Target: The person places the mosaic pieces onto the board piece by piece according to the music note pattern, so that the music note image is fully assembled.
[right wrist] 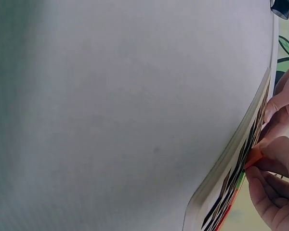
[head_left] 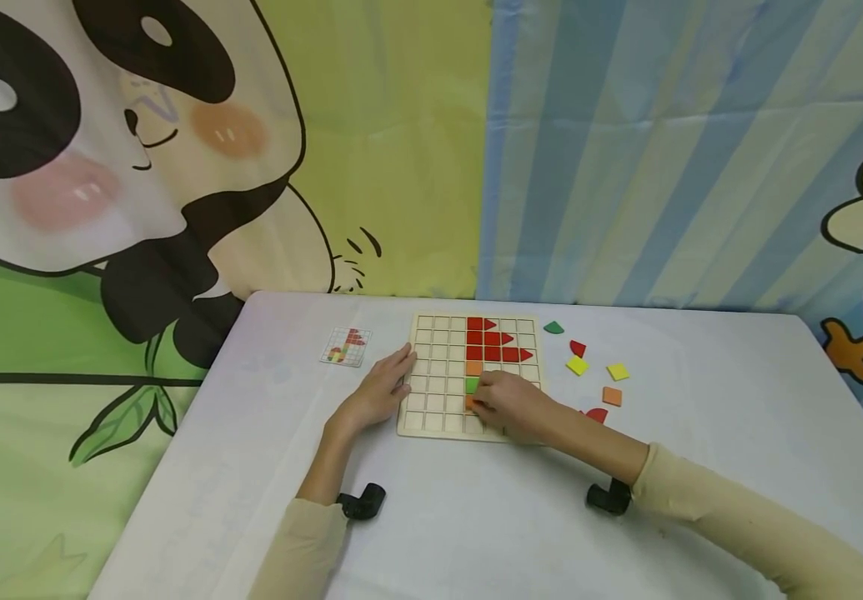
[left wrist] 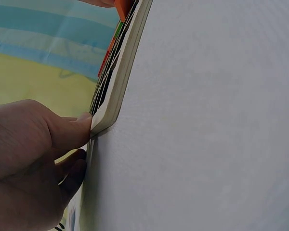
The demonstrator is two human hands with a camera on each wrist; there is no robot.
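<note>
A wooden grid board lies on the white table. My right hand is over its lower middle, pinching an orange square tile between thumb and fingers, low in a column of tiles. Above that piece in the column are a green tile and another orange tile. Rows of red tiles ending in pointed pieces fill part of the board's upper right. My left hand rests along the board's left edge, its thumb touching the near corner.
Left of the board lies a small pattern card. Loose pieces lie to the right: a green one, a red one, yellow squares, an orange square and a red rounded piece beside the right forearm.
</note>
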